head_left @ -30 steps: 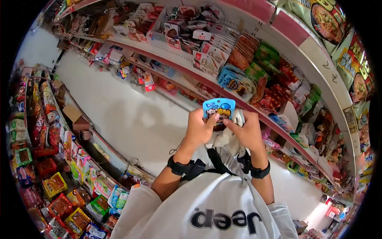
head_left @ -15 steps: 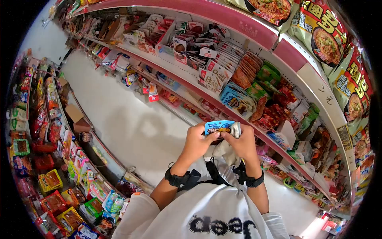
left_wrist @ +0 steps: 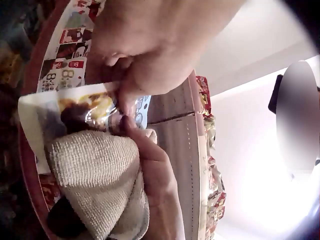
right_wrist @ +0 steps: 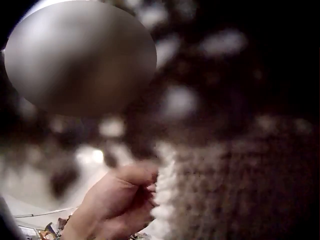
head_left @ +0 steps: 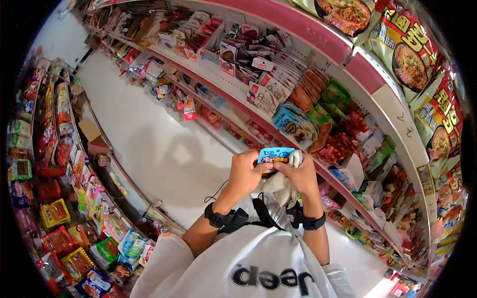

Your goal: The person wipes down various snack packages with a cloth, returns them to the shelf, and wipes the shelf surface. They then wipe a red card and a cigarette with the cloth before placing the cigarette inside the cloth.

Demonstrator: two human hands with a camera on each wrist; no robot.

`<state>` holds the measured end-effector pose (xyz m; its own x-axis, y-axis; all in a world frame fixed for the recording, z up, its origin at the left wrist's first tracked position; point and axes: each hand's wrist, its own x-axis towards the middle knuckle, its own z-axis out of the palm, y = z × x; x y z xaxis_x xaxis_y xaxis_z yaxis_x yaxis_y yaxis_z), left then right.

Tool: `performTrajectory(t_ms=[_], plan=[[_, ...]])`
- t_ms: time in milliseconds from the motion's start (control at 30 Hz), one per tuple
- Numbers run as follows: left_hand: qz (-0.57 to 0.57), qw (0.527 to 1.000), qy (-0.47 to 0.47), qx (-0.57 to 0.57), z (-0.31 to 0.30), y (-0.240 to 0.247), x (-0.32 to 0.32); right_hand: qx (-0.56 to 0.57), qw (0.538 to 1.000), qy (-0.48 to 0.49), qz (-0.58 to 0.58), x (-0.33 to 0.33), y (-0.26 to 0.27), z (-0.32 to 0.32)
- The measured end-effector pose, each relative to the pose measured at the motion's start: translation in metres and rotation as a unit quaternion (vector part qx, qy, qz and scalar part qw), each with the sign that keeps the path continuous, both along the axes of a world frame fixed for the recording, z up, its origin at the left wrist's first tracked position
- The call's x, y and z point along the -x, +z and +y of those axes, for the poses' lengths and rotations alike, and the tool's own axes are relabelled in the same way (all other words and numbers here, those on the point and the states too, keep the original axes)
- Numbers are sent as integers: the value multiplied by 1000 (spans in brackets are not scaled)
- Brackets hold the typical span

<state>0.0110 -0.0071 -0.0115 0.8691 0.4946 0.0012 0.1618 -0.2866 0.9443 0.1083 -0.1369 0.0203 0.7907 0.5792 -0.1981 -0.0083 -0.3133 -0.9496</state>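
Both hands hold a small blue snack packet point(head_left: 275, 152) in front of the chest. My left hand point(head_left: 243, 172) pinches its left side, thumb on the front. At the other side my right hand point(head_left: 302, 177) pinches the packet too, the two thumbs close together. A beige cloth point(head_left: 280, 186) hangs from the right hand. In the left wrist view the packet point(left_wrist: 80, 112) shows a pale lower part with a food picture, and the ribbed cloth point(left_wrist: 97, 170) overlaps it. Cloth point(right_wrist: 225, 190) fills much of the right wrist view, beside the left hand point(right_wrist: 115, 202).
Beyond the hands stands a shelf point(head_left: 223, 92) with rows of snack packets, among them similar blue packets point(head_left: 294, 123). Large noodle bags point(head_left: 410, 54) sit at upper right. Another shelf of packaged food point(head_left: 54, 213) runs along the left, with pale floor point(head_left: 149, 124) between.
The packet has come down closer to the chest and tipped, so its front looks narrower from above. Both hands keep their hold on it, and the cloth stays with the right hand.
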Motion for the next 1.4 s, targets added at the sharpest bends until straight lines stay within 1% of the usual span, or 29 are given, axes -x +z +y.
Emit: performTrajectory(t_ms=[33, 133, 167, 267, 300, 400, 500, 600, 700, 800, 900, 967, 1000, 1033, 1100, 1200, 1233, 1267, 1333, 1400], plan=[[26, 999, -15, 10, 2, 2, 1, -20, 1000, -9, 9, 0, -2, 1], [-46, 990, -32, 130, -2, -8, 1, 52, 999, 7, -12, -3, -4, -6], [-2, 991, -27, 128, -2, -8, 2, 42, 997, -7, -67, -1, 0, -4], [-13, 994, -10, 109, -1, -6, 5, 42, 997, -3, -59, -1, -6, -8], [10, 996, -9, 90, -2, -2, 5, 54, 996, 12, -63, 0, -2, -8], [-24, 998, 3, 53, -6, 2, 4, 36, 993, 7, -115, 1, -8, -10], [-49, 997, 24, 49, -10, -8, 2, 41, 991, 12, -131, 2, -9, -10], [-61, 996, 27, 58, -12, -11, 3, 59, 988, 23, -138, 4, -2, -10], [-52, 996, 34, 66, -13, -19, 3, 74, 984, 26, -162, 6, -8, -10], [-45, 996, 31, 73, -14, -16, 4, 68, 977, 38, -198, 7, -5, -9], [23, 996, 4, 88, -13, 1, 5, 67, 965, 29, -253, 7, -2, -10], [-22, 987, -15, 158, -10, -18, 4, 58, 974, 14, -217, 7, 6, -10], [-43, 980, -25, 194, -9, -19, 3, 55, 979, 8, -198, 7, 9, -11], [-43, 978, -33, 202, -9, -19, 3, 53, 978, 7, -203, 7, 7, -13], [-39, 973, -48, 223, -8, -15, 4, 43, 983, 9, -177, 7, 2, -15], [-83, 989, 19, 121, -12, -20, 1, 42, 990, 16, -134, 10, 0, -16], [-76, 991, 38, 99, -12, -21, 2, 46, 992, 17, -114, 9, 1, -16], [-86, 990, 49, 103, -12, -22, 3, 50, 994, 18, -94, 9, 1, -18], [-111, 985, 71, 108, -10, -17, 3, 62, 993, 63, -75, 6, -1, -21], [-116, 978, 85, 152, -13, -14, 5, 87, 988, 112, -61, 7, 0, -26]])
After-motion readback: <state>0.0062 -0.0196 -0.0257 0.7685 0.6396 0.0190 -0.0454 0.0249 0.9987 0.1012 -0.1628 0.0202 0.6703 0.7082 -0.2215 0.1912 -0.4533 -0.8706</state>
